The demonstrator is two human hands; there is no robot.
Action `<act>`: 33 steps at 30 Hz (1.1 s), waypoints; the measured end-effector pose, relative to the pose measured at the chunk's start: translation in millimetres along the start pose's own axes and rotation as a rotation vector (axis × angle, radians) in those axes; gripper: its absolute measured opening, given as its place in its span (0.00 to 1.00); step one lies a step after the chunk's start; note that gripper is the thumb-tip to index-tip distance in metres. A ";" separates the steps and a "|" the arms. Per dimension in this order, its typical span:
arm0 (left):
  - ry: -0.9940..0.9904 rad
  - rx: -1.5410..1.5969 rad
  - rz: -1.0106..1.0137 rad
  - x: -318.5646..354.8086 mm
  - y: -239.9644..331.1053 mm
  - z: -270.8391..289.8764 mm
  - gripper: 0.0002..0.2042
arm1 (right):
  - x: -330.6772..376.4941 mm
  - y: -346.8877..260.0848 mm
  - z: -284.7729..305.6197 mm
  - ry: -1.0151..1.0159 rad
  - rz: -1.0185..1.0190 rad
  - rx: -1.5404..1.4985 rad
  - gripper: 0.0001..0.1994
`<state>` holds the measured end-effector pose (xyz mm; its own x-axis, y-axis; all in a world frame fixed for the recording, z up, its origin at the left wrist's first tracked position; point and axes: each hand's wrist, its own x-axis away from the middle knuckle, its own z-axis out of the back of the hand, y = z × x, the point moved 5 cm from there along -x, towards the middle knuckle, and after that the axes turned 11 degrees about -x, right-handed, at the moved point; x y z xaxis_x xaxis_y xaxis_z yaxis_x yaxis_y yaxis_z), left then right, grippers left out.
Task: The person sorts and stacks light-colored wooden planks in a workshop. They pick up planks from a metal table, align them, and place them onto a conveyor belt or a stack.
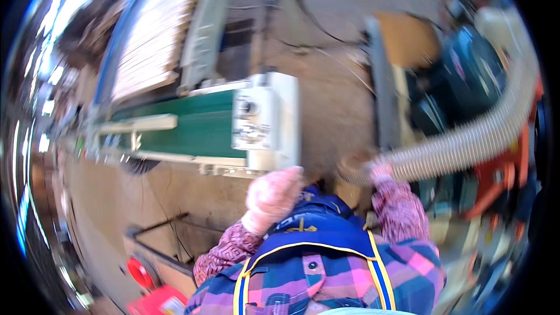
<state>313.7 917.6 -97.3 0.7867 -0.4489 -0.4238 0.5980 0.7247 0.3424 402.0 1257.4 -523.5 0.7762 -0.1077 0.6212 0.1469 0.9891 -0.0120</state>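
Note:
My left hand, in a pale pink glove, is held in front of my apron with its fingers curled closed. No object shows in it. Just beyond it is the white control box at the end of a green conveyor belt. On the right, my gloved right hand closes around a ribbed, see-through flexible hose near its brownish open end. The hose curves up to the far right. Blur hides the details of both hands' fingers.
A stack of long pale strips lies on a blue-edged frame beyond the conveyor. A dark green machine and orange-red parts stand at right. Cables cross the floor. A dark-framed box and red object sit lower left.

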 end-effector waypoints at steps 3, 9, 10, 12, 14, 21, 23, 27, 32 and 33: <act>-0.049 0.124 -0.022 3.7 -5.2 -17.6 0.13 | -1.5 -26.3 33.7 -0.317 0.042 0.253 0.27; -0.101 0.607 0.219 -2.6 -34.5 -21.4 0.15 | -11.4 -28.6 53.8 -0.390 0.147 0.128 0.26; -0.115 0.752 0.239 -5.6 -37.1 -22.2 0.17 | -17.9 -31.7 59.9 -0.402 0.168 0.099 0.26; -0.251 0.969 0.293 -22.3 -36.3 -9.9 0.18 | -31.7 -38.8 71.6 -0.425 0.204 0.041 0.26; -0.332 1.080 0.321 -30.1 -44.4 2.3 0.19 | -54.1 -50.0 85.4 -0.466 0.256 0.015 0.25; -0.155 1.015 0.421 -75.9 -64.4 49.2 0.24 | -199.3 -50.9 183.8 -0.551 0.554 0.207 0.24; -0.037 1.106 0.496 -99.4 -55.5 40.8 0.26 | -252.6 -50.3 220.2 -0.557 0.700 0.314 0.24; 0.219 1.336 0.780 -162.7 -39.7 -19.5 0.24 | -382.5 -62.7 248.8 -0.586 0.968 0.200 0.27; 0.374 1.290 0.976 -277.1 -72.8 -61.6 0.25 | -455.2 -74.2 321.3 -0.615 0.574 -0.633 0.28; 0.394 1.216 0.928 -294.1 -80.1 -64.3 0.25 | -461.5 -73.9 336.1 -0.561 0.373 -0.642 0.27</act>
<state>24.5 1025.2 -54.0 0.9622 0.1932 0.1918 -0.1373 -0.2640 0.9547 -173.1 1267.9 -545.9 0.4560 0.4364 0.7756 0.3883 0.6867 -0.6146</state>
